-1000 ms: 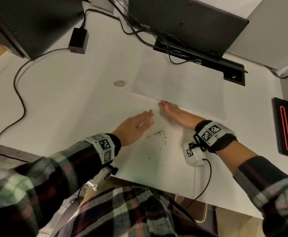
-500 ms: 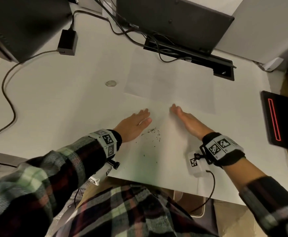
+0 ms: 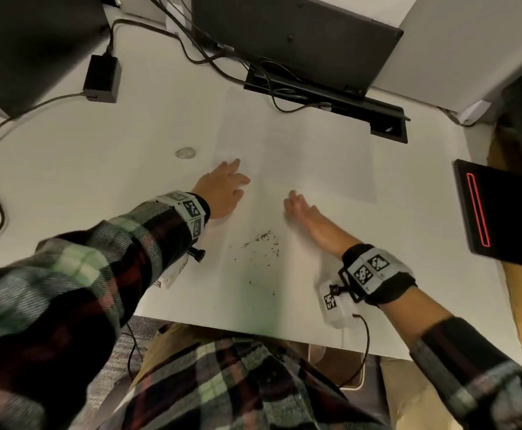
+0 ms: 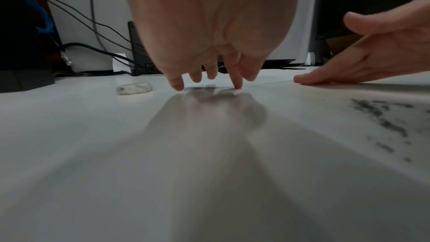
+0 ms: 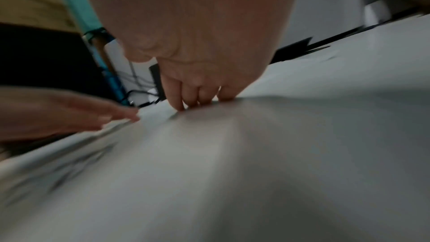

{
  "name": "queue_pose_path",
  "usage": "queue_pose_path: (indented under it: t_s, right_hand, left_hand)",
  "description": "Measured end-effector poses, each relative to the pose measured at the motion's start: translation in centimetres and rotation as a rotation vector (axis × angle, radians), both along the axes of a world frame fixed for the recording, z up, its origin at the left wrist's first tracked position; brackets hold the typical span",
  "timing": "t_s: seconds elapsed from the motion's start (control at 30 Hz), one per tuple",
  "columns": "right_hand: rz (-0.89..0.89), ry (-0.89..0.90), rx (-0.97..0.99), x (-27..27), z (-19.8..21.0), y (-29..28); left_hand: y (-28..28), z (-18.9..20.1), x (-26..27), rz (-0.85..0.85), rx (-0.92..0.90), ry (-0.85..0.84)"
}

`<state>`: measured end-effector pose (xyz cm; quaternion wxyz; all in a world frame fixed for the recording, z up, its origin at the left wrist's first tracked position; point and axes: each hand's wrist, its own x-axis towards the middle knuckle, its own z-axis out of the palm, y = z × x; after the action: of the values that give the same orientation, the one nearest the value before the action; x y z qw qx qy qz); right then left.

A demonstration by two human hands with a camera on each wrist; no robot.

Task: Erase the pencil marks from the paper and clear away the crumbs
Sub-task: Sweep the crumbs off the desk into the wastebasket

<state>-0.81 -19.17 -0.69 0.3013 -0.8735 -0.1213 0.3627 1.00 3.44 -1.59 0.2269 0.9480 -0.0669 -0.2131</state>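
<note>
A white sheet of paper lies flat on the white desk. Dark eraser crumbs are scattered on the desk below it, nearer the front edge. My left hand lies palm down with fingers spread, its fingertips on the paper's near left corner. My right hand stands on its edge to the right of the crumbs, fingers straight and touching the desk at the paper's near edge. Both hands hold nothing. A whitish oval eraser lies left of the paper.
A dark monitor with its black base and cables stands behind the paper. A black power brick lies at the back left. A black device with a red outline sits at the right edge.
My left hand moved away from the crumbs up onto the paper's near left corner. My right hand drew back toward me and a little right. The crumbs stayed put.
</note>
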Motion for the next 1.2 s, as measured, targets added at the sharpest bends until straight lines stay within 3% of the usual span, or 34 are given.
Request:
queue_pose_path:
  t_s: [0.1, 0.2, 0.3, 0.4, 0.47, 0.53, 0.67, 1.07, 1.2]
  right_hand:
    - [0.15, 0.02, 0.092, -2.5, -1.1, 1.4]
    - [-0.001, 0.047, 0.215, -1.9, 0.4, 1.4]
    - [-0.096, -0.028, 0.145, 0.5, 0.5, 0.5]
    - [0.074, -0.054, 0.041, 0.0, -0.8, 0.9]
    - [0.156, -0.024, 0.104, -1.1, -1.2, 1.5]
    - [0.062, 0.02, 0.176, -1.1, -0.6, 1.5]
    - [-0.136, -0.087, 0.155, 1.3, 0.6, 0.9]
    - [0.051, -0.155, -0.022, 3.0, -0.2, 2.0]
    - [0.078, -0.159, -0.049, 3.2, 0.0, 2.4]
  left_hand:
    - [-0.2, -0.3, -0.2, -0.02, -0.01, 0.029]
    - [0.1, -0.4, 0.0, -0.048, 0.03, 0.036]
    - [0.4, -0.3, 0.3, -0.065, 0.084, 0.031]
    - [0.5, -0.1, 0.5, -0.073, 0.09, 0.024]
    - [0.5, 0.1, 0.6, -0.083, 0.095, 0.031]
    - [0.4, 0.1, 0.7, -0.094, 0.096, 0.041]
    - [0.3, 0.0, 0.7, -0.076, 0.051, 0.037]
    - [0.7, -0.2, 1.3, -0.063, -0.044, -0.01]
    - [0.6, -0.5, 0.9, -0.098, 0.009, 0.008]
